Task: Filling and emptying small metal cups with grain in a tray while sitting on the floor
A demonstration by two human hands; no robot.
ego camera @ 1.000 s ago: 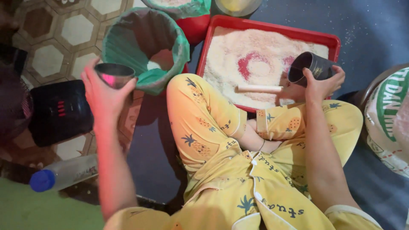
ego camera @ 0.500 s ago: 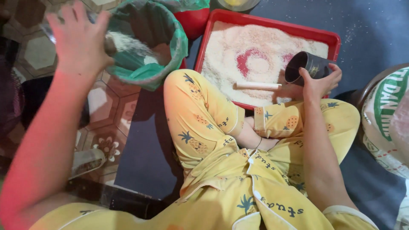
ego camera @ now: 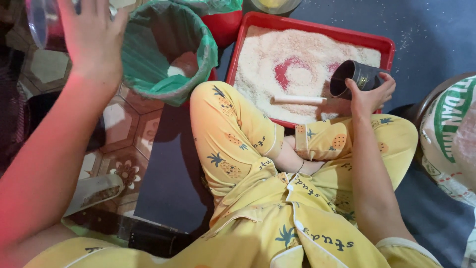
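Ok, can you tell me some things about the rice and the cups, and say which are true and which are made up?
1. The right hand holds a dark cup over the red tray. True.
2. The tray holds no grain at all. False: pale grain covers most of it.
3. A pale stick lies on the grain. True.
4. The bucket has a blue liner. False: the liner is green.
5. The left hand rests on the tray. False: it is raised beside the bucket.
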